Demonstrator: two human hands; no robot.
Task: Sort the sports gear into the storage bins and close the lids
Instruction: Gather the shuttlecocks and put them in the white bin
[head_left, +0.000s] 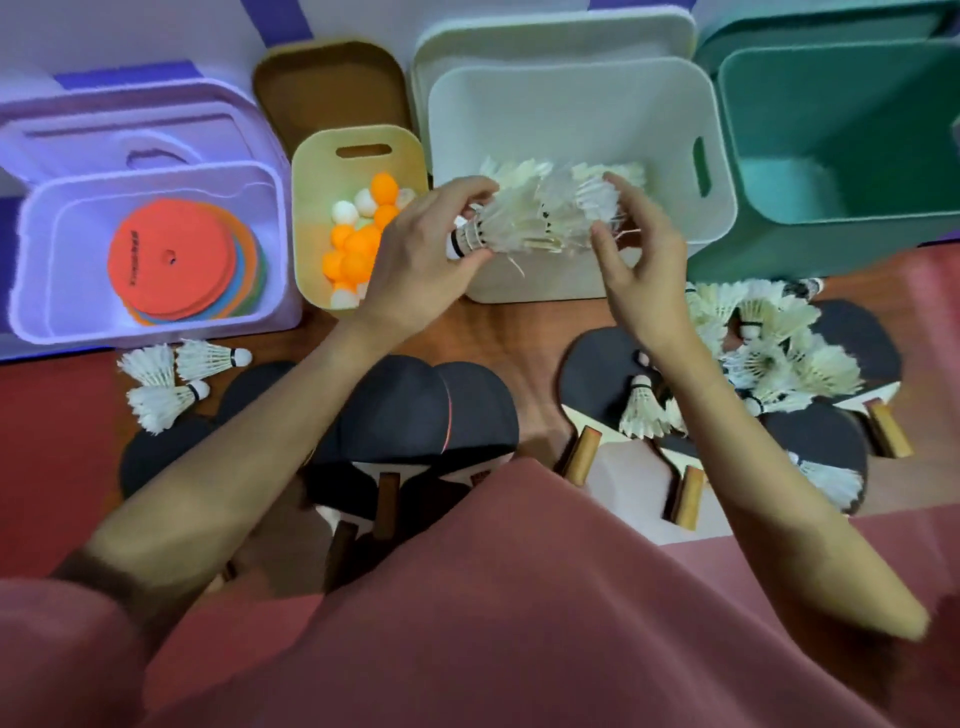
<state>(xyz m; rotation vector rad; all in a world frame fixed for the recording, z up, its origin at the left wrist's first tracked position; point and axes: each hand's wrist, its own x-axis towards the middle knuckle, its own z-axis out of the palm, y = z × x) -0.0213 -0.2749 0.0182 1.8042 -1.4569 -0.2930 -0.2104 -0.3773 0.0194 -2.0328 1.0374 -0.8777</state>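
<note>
1. White feathers mark the nested shuttlecocks (540, 218), a stacked row held level over the near rim of the white bin (582, 130), at about 12 o'clock from the person's chest.
2. Left hand (421, 249): thumb and fingers curled round the cork end of the row, gripping it.
3. Right hand (639, 260): fingers curved, their tips touching the feathered end of the row; whether it truly pinches the feathers I cannot tell.
4. Lilac bin (156, 322), at 10 o'clock: holds a pile of flat coloured discs (171, 257), an orange-red one on top. Its lid (130, 130) stands behind it.
5. Small yellow bin (358, 150), at 11 o'clock: holds orange and white balls (358, 239); a brown lid (332, 88) stands behind.
6. Teal bin (841, 156), at 1 o'clock, just beside the white bin.
7. Loose shuttlecocks: three (171, 379) on the floor at 9 o'clock near the lilac bin; a heap (769, 343) at 3 o'clock, lying on black paddles (831, 436).
8. Further black paddles (415, 410) lie overlapped between the forearms, handles toward the person.
9. Pink garment (519, 623) fills the lower frame.
</note>
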